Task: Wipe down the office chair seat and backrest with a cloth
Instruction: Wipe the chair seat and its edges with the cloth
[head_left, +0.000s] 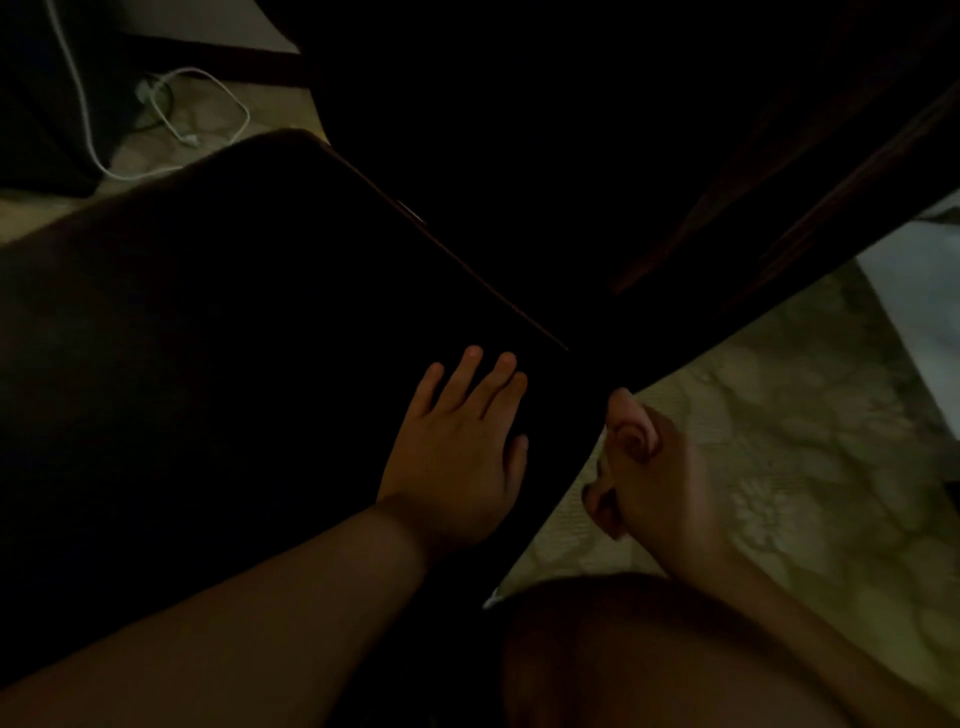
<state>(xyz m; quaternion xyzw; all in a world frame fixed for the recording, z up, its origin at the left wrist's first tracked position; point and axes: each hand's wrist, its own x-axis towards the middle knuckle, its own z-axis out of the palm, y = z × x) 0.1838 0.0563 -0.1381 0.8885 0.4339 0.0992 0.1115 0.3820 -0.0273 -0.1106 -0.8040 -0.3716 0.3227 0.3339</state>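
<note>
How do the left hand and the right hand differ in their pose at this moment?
The left hand lies flat, fingers straight, on the dark chair surface; the right hand is curled into a fist beside its edge, over the pale floor. Whether the right hand holds a cloth is too dark to tell. Both are bare.

Very dim, soft frame; deep shadow swallows the centre.

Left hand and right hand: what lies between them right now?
In the head view, a dark strip of the chair separates the flat left hand from the curled right hand. Too dark to tell seat from backrest, and no cloth shows.
</note>
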